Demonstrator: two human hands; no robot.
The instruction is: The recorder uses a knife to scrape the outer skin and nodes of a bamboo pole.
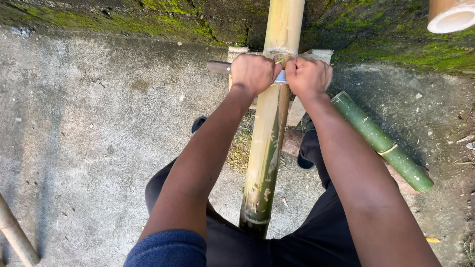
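A long yellow-green bamboo pole (269,128) runs from between my knees up to the mossy wall. A knife lies across it; its dark handle end (217,66) sticks out left and a strip of blade (281,76) shows at the pole. My left hand (254,72) is closed on the knife left of the pole. My right hand (309,76) is closed on the knife's other end, right of the pole. Both fists nearly touch over the pole.
A green bamboo piece (381,141) lies on the ground at right. Pale wood pieces (316,55) sit under the pole by the mossy wall (148,20). A cut bamboo end (451,17) shows top right, another stick (15,232) bottom left. Shavings litter the concrete.
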